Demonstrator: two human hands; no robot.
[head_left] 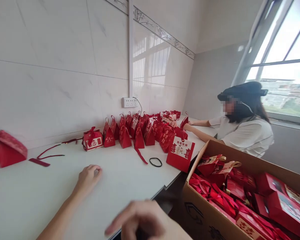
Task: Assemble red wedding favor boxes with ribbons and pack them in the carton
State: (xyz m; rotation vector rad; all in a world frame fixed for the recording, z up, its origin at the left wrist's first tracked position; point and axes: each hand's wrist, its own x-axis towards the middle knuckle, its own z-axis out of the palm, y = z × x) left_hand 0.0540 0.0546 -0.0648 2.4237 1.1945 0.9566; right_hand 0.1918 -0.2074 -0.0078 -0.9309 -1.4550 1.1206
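My left hand (90,176) rests on the white table (72,186), its fingers curled in loosely, and I see nothing in it. My right hand (145,220) is low in the frame near the table's front edge, a little blurred, with one finger stretched out and others bent; it holds nothing visible. Beyond my left hand stands a red gift box with a bow (92,139). A black elastic loop (155,162) and a red ribbon (140,156) lie to its right. Several red triangular gift boxes (125,137) with loops stand together by the wall.
A cardboard box (202,210) full of red boxes and ribbons stands at the right. A red-and-white box (180,155) is beside it. A co-worker (247,130) reaches to the boxes. On the left are a red box (10,150) and a tag with cord (39,162).
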